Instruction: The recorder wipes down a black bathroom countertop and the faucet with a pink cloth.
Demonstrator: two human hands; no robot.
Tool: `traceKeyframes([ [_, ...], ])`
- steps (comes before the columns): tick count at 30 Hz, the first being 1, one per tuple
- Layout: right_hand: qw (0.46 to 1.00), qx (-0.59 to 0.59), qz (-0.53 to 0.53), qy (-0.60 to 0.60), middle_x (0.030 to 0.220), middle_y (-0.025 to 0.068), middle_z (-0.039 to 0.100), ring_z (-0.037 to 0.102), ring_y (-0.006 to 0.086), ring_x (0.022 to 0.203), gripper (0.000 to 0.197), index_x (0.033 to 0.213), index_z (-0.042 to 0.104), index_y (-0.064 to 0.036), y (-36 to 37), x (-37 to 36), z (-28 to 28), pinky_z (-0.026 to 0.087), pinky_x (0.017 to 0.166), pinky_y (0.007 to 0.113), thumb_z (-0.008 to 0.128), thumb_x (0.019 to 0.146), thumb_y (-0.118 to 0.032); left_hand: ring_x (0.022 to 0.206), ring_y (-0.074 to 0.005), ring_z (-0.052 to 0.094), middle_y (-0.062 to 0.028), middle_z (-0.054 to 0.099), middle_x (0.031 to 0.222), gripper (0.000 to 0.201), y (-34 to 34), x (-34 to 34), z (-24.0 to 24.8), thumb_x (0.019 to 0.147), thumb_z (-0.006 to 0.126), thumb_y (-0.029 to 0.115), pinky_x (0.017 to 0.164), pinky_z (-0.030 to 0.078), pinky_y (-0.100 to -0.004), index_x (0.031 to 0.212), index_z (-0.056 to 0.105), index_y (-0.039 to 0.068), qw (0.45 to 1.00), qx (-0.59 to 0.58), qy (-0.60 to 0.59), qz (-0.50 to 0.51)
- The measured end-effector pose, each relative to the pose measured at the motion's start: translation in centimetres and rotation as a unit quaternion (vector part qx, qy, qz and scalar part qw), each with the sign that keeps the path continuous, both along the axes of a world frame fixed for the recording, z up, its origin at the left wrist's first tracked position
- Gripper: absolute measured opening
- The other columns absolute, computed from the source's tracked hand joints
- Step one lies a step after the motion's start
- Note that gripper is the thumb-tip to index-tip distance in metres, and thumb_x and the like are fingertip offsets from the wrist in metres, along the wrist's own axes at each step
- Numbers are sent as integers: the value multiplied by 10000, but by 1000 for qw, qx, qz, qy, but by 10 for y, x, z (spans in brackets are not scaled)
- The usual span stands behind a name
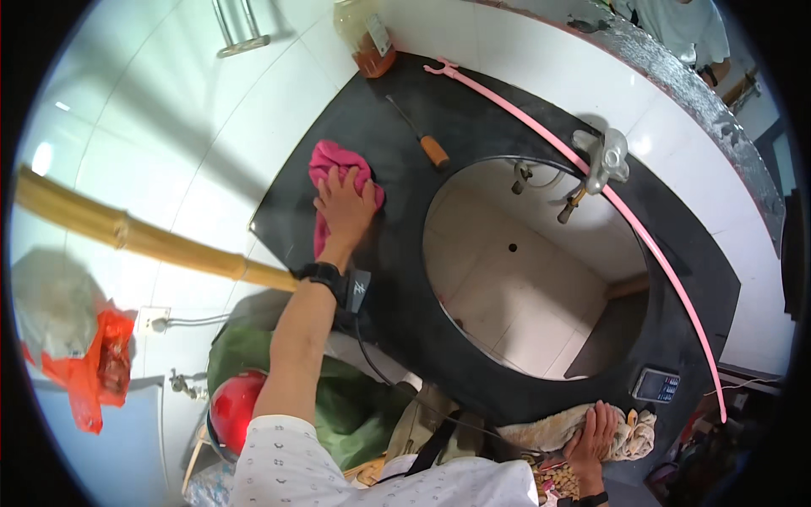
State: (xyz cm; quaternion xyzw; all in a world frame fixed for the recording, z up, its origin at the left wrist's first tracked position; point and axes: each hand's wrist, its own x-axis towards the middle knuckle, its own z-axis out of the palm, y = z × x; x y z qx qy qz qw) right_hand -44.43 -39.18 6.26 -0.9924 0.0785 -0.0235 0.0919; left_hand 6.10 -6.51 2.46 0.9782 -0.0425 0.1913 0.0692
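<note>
On the black countertop, my left hand presses down on a bunched pink cloth, its bent fingers spread across the folds. Part of the cloth lies hidden beneath the palm. At the counter's near edge, my right hand rests with its fingers laid flat over a crumpled beige towel. Beyond the pink cloth is a screwdriver with an orange-brown handle. A mobile phone lies to the right of the towel.
The counter has a large round hole with floor tiles below. A metal faucet and a long pink pole lie along its far rim. A jar stands in the far corner. A bamboo pole juts in from the left.
</note>
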Motion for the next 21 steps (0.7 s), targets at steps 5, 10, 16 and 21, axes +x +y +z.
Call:
traceKeyframes([
  [5, 1000, -17, -11, 12, 1249, 247, 427, 404, 430, 1157, 429, 1194, 396, 13, 0, -13, -7, 295, 974, 603, 381, 816, -189, 1281, -359, 322, -126, 378, 1378, 478, -1, 98, 2, 839, 517, 477, 967, 293, -586, 1242, 527, 220, 1000, 16, 22, 2],
  [10, 999, -25, -21, 37, 1252, 245, 409, 395, 428, 1163, 446, 1204, 382, 4, 1, -24, -13, 277, 980, 600, 367, 821, -226, 1246, -346, 362, -127, 404, 1360, 471, 19, 146, 5, 815, 520, 456, 990, 279, -535, 1211, 561, 203, 1000, 6, 20, -8],
  [16, 999, -20, -11, 32, 1255, 252, 406, 385, 432, 1164, 431, 1207, 372, 11, 1, -10, -6, 283, 977, 595, 380, 827, -192, 1233, -344, 373, -112, 454, 1307, 418, 21, 88, 4, 810, 548, 418, 978, 291, -522, 1162, 585, 197, 997, -17, 29, -68],
  [21, 1000, -22, -2, -1, 1272, 240, 408, 384, 418, 1179, 419, 1207, 385, 18, 0, -6, -6, 282, 999, 563, 395, 837, -179, 1188, -364, 390, -120, 474, 1251, 366, 10, -53, 13, 788, 598, 334, 947, 312, -511, 1100, 596, 143, 994, -16, -4, -104],
])
